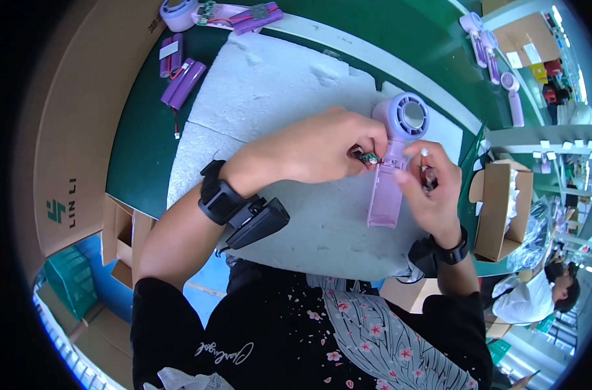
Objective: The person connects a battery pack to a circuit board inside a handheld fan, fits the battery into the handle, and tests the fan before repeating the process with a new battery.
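Note:
A light purple handheld fan [387, 195] lies on a white foam sheet [276, 84], its round head away from me and its hollow handle open toward me. My left hand [338, 146], coming in from the left, pinches a small green circuit board [370, 158] beside the fan's neck. On the fan's other side, my right hand [439, 185] is closed, with a white connector [424, 152] on a thin wire sticking up between its fingers. Something reddish and dark shows inside the right palm, too small to make out.
Purple battery packs [185, 83] with wires lie left of the foam. Another fan [179, 15], opened, with a battery pack on it, sits at the far left. More fans [514, 101] stand far right. A cardboard box [494, 218] is right; a person [527, 296] is beyond.

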Demonstrator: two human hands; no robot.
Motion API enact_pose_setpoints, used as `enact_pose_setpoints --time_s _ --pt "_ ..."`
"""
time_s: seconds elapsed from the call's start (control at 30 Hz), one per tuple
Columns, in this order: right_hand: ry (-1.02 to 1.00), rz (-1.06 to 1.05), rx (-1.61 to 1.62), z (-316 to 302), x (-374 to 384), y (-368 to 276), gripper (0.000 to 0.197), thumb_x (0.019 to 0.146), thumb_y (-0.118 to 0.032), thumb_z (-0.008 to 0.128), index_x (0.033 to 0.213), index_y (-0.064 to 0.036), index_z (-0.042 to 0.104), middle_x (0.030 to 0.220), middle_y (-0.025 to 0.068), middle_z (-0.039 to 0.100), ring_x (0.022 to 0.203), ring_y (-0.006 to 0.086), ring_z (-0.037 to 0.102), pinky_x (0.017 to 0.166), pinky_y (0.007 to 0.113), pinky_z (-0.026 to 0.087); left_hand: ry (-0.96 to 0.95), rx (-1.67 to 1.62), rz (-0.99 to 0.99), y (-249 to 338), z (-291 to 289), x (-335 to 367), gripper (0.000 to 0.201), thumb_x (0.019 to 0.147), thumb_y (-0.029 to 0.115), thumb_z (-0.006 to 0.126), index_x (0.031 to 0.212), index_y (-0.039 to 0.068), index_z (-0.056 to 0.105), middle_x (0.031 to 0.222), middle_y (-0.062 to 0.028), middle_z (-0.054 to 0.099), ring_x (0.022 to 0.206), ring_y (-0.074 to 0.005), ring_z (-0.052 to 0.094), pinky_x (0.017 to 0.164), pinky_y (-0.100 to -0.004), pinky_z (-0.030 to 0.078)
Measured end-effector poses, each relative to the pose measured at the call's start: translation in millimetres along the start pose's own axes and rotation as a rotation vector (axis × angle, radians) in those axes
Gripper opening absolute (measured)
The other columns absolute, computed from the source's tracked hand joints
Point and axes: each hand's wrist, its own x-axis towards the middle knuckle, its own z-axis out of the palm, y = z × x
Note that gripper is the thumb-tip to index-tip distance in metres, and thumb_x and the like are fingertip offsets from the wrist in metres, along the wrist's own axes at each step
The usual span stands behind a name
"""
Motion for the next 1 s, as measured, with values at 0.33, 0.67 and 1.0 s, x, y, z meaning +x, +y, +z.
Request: enact_pose_setpoints --time_s 0.33,0.67,1.0 --pt "0.101 -0.375 -0.126 15 5 15 0.03 0.069 0.005 0.079 0.082 -0.0062 0.054 0.085 0.0102 0.069 0.069 0.0219 0.057 0.061 0.029 0.046 -0.039 0.07 -0.035 10 -7 0 0.025 0.077 -0.007 0.071 0.1 -0.001 0.066 0.09 -0.0076 0.07 0.08 -0.0161 0.066 0.076 -0.0295 0.054" --pt "0.063 -0.307 -0.16 16 3 7 0.028 0.067 0.006 0.077 0.081 -0.0076 0.058 0.083 0.0062 0.07 0.071 0.0233 0.057 0.063 0.031 0.048 -0.023 0.0 -0.147 23 -8 -3 0.029 0.076 -0.008 0.072 0.103 -0.001 0.067 0.093 -0.0087 0.071 0.083 -0.0149 0.067 0.082 -0.0292 0.055" --pt "0.082 -0.334 -0.249 22 3 6 0.025 0.063 0.005 0.078 0.077 -0.0077 0.061 0.078 0.0049 0.067 0.07 0.0238 0.057 0.06 0.031 0.048 0.062 0.259 0.247 8 -9 -8 0.029 0.07 -0.011 0.067 0.094 0.003 0.073 0.092 -0.0101 0.066 0.08 -0.0251 0.065 0.072 -0.0333 0.053"
